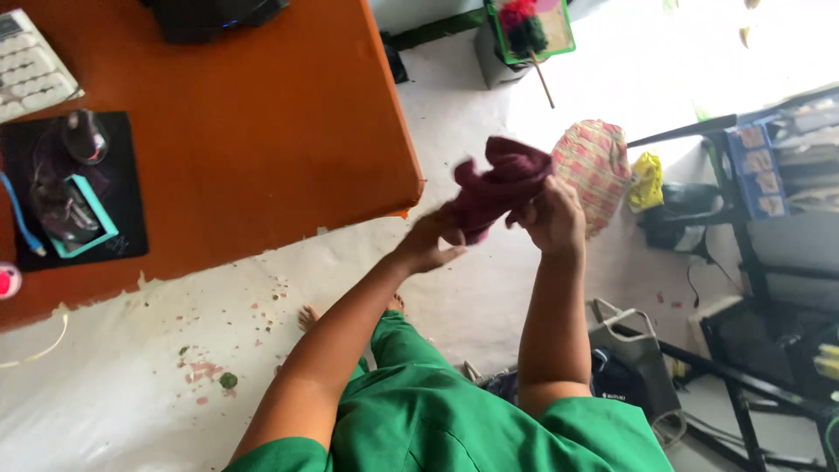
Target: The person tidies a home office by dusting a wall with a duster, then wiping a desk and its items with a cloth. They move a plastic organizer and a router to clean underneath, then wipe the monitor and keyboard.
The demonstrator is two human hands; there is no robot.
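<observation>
An orange table [262, 131] fills the ten o'clock area, a black mat [122, 218] at its nine o'clock edge. Near centre, the left hand [430, 245] lies open with fingers spread under a maroon cloth [498, 185]. The right hand [552, 217] grips the cloth's three o'clock end. A checked hat [596, 166] lies just beyond, toward two o'clock.

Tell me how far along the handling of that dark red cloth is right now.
Already done: the maroon cloth is off any surface, raised in the air beside the orange table. In hand: the right hand has a grip on the bunched cloth, while the left hand touches its lower edge, fingers open. Left: the cloth is crumpled, neither spread out nor folded flat.
</observation>
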